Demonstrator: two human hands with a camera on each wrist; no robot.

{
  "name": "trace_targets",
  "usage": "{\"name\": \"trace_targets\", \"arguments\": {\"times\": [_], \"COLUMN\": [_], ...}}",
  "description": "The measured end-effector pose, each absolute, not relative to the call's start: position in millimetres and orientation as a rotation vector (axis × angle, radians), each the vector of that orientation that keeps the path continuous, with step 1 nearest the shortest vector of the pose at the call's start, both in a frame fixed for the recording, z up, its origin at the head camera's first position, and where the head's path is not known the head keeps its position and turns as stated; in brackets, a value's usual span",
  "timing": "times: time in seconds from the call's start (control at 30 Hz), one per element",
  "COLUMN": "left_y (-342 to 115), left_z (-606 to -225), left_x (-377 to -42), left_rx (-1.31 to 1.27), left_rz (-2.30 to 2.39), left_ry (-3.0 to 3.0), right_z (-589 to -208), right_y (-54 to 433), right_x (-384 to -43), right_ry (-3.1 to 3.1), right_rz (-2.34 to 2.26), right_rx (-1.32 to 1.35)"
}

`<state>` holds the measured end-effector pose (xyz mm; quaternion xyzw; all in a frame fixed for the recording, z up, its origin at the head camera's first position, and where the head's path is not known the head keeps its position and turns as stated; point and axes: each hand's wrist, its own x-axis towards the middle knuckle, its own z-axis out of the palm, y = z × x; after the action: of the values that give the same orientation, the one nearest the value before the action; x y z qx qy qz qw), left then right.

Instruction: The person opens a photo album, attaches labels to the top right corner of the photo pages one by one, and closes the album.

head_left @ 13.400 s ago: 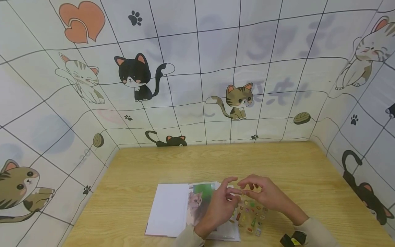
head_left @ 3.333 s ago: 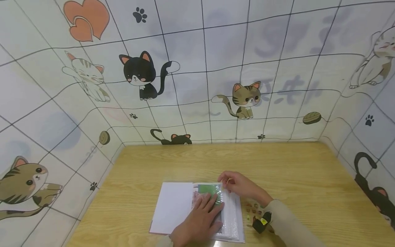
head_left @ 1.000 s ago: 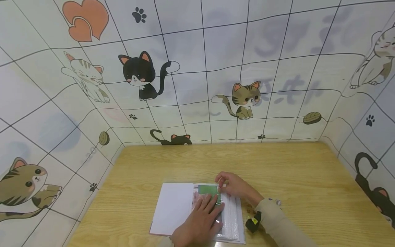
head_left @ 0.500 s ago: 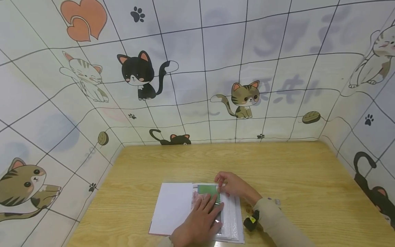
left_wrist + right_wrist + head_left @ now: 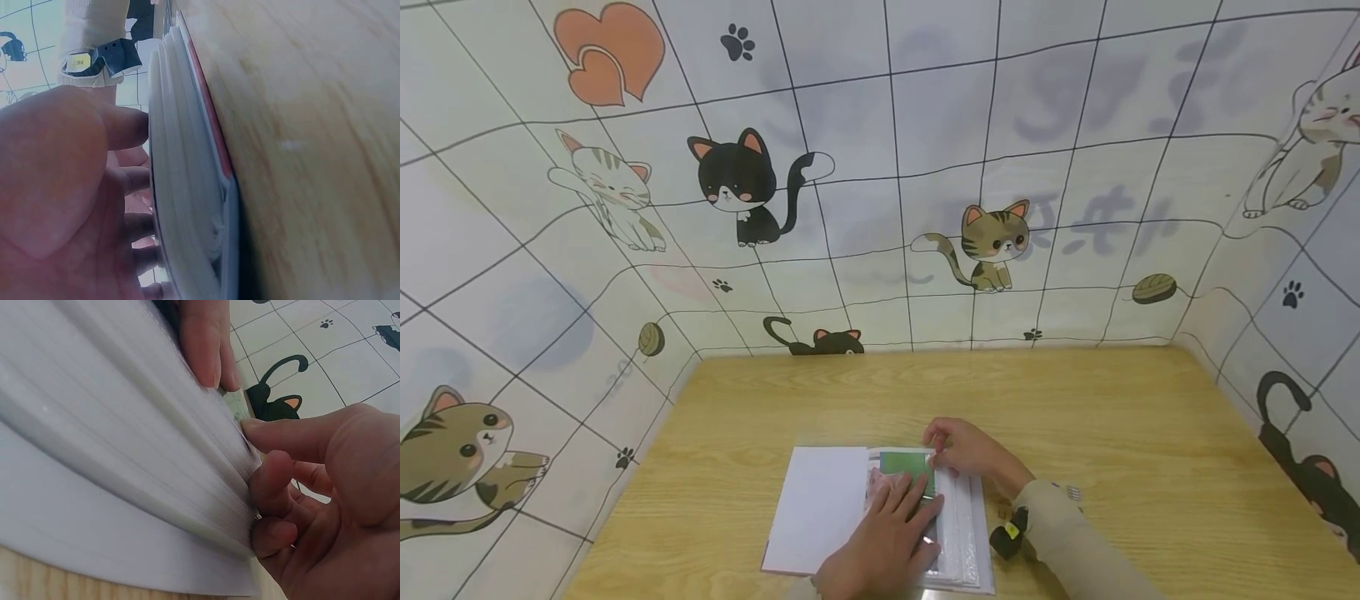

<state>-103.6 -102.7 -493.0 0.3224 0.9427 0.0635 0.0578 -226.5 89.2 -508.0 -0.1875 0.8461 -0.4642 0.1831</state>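
Observation:
A photo album (image 5: 820,508) lies open on the table, its white inside cover to the left. Beside that is a clear-pocketed page showing a photo with a green patch (image 5: 902,462). My left hand (image 5: 880,535) rests flat on this page, fingers spread, covering much of the photo. At the page's upper right corner my right hand (image 5: 976,455) pinches the album. Its thumb (image 5: 281,433) lies on the top page while its curled fingers (image 5: 272,481) touch the edges of the stacked pages (image 5: 156,444). Whether something small sits under the thumb is hidden.
A clear sticker sheet (image 5: 1003,507) lies right of the album, mostly hidden by my right forearm. A black wrist camera (image 5: 1007,540) sits on my right cuff. Wooden tabletop (image 5: 1045,392) reaches back to cat-print wall sheets (image 5: 880,200).
Much earlier, both hands met in the air above the sticker sheet. Since then the left has come down onto the page and the right to its upper corner. Over the last second both stay nearly still.

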Motion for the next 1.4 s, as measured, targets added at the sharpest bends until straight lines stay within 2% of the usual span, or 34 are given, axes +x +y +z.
{"name": "trace_targets", "arguments": {"times": [1.4], "left_y": [-104.8], "left_z": [-497.0], "left_x": [-105.5], "left_rx": [0.947], "left_rz": [0.241], "left_ry": [2.815], "right_z": [-515.1], "right_y": [91.7], "right_x": [-229.9], "right_ry": [2.368], "right_rz": [-1.407], "right_rx": [-0.555]}}
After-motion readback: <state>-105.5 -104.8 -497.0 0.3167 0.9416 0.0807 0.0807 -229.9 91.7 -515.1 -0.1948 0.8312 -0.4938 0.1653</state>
